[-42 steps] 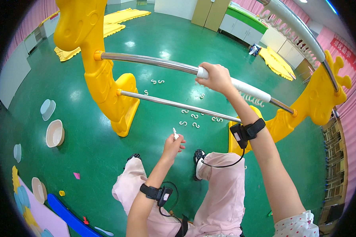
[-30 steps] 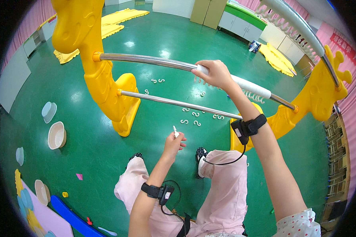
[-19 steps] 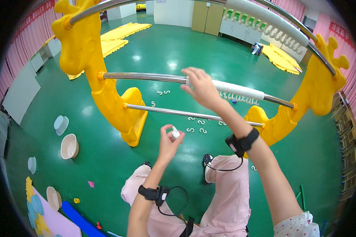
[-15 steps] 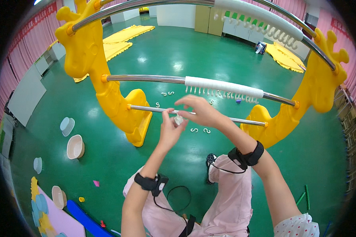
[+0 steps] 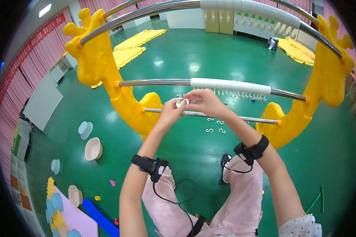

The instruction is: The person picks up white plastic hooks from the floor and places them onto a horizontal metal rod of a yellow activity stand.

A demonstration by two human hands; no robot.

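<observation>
Just in front of the rack's lowest metal bar [image 5: 245,118], my two hands meet at a white plastic S-shaped hook [image 5: 178,103]. My left hand [image 5: 171,113] pinches it from the left. The fingers of my right hand [image 5: 206,103] are closed on its other end. White hooks hang side by side from the top bar [image 5: 146,21], and another row [image 5: 229,86] hangs from the middle bar [image 5: 154,82]. Loose S-shaped hooks [image 5: 209,130] lie on the green floor beneath the rack, some partly hidden by my right arm.
Yellow giraffe-shaped posts stand left [image 5: 103,59] and right [image 5: 332,75], joined by the bars. On the left floor are a beige basin [image 5: 93,149], a blue basin [image 5: 85,130] and a long blue piece [image 5: 100,217]. Green sticks [image 5: 322,199] lie at the right.
Both hands have risen slightly against the rack, and the hook now shows more plainly between them. My right fingers have closed in on it. The whole view has shifted with my head.
</observation>
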